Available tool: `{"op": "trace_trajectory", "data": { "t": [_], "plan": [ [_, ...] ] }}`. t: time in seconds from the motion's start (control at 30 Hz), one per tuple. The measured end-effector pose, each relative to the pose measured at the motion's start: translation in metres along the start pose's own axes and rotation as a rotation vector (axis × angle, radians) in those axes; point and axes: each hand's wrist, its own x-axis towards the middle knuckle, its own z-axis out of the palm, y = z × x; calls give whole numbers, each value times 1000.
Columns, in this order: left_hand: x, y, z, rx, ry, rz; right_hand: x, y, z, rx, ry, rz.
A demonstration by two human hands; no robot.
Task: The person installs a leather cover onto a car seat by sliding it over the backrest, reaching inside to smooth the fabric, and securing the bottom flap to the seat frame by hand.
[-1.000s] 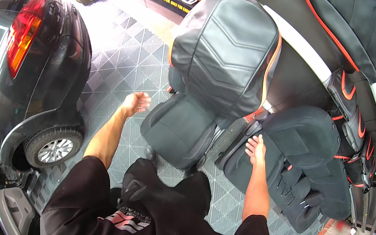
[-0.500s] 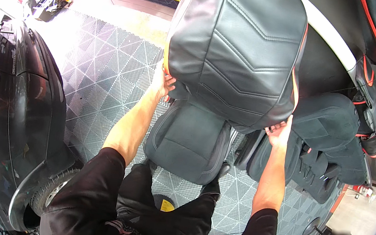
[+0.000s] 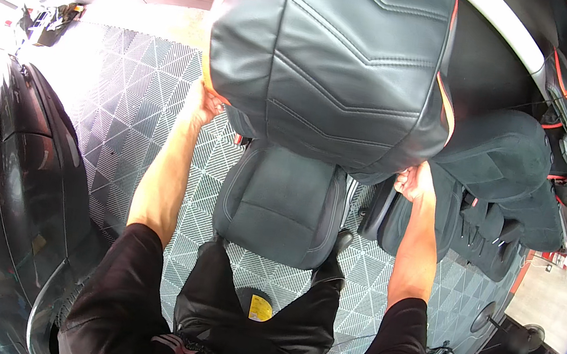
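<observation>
A glossy black leather-like seat cover with chevron stitching and orange piping [image 3: 342, 69] is over the backrest [image 3: 239, 121] of a dark fabric car seat [image 3: 279, 205], above that seat's rear edge. The left hand [image 3: 204, 104] grasps the cover's lower left edge with curled fingers, while the right hand [image 3: 418, 183] grips its lower right edge, near a second dark fabric car seat [image 3: 501, 150] on the grey patterned tile floor [image 3: 140, 113].

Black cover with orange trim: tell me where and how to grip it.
Probably best: take the black cover by both lower corners, coming from the near side. Its broad panel bulges, offering little to pinch; the lower edges, at the left hand and right hand, lie nearest.
</observation>
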Motion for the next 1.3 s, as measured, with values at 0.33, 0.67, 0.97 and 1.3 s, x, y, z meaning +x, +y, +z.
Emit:
{"op": "trace_trajectory", "data": {
  "t": [0.33,0.67,0.97,1.3],
  "plan": [
    [47,6,-15,411,100,96,39,9,4,125,291,-240],
    [97,-1,-66,397,157,-36,78,48,35,125,494,-492],
    [144,-40,-83,228,24,-20,156,114,-42,338,354,-429],
    [155,-48,-146,295,-117,4,145,67,-29,87,245,-250]
  ]
}}
